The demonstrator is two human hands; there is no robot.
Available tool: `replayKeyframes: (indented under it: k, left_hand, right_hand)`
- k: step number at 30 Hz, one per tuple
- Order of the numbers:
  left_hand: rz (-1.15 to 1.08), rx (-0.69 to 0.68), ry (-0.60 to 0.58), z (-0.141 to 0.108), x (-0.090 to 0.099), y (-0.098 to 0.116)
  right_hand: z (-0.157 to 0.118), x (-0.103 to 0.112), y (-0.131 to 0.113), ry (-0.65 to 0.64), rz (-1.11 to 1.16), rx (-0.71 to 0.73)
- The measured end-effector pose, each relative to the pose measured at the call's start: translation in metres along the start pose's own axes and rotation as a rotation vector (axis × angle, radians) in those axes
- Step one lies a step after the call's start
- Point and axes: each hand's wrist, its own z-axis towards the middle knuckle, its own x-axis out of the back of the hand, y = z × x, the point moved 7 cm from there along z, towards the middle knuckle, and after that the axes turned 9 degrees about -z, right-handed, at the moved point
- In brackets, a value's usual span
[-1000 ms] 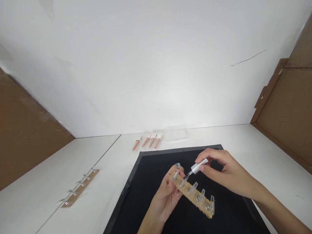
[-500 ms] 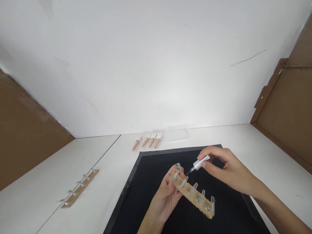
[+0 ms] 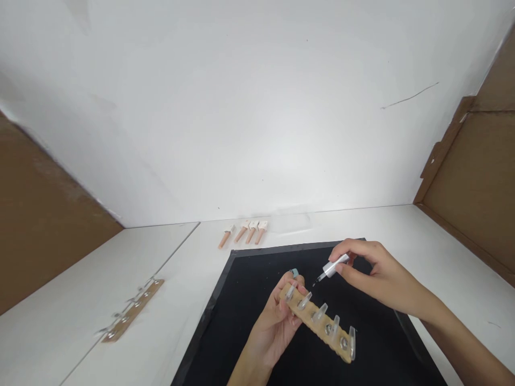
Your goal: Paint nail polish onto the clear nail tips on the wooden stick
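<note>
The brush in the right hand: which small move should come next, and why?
I would perhaps lower the brush onto the nearest clear tip: the right hand holds it by its silver handle, its end points toward that tip but appears apart from it, and the left hand holds the tan strip.

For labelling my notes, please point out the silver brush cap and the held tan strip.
Silver brush cap (image 3: 332,266), head view: middle of barrel.
Held tan strip (image 3: 309,314), head view: bare surface near middle.
</note>
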Motion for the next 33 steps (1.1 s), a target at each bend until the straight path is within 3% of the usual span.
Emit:
replayKeyframes:
  k: [10, 20, 33]
  left_hand:
    - [0.026, 0.014, -0.008, 0.003, -0.006, -0.001]
    - [0.095, -0.021, -0.015, -0.001, 0.001, 0.000]
    - [0.257, -0.065, -0.111, -0.004, -0.009, -0.001]
  right_hand:
    - [0.002, -0.004, -0.017, -0.051, 0.058, 0.153]
    - [0.000, 0.009, 0.002, 0.035, -0.034, 0.030]
    - [-0.009, 0.017, -0.002, 0.130, 0.091, 0.010]
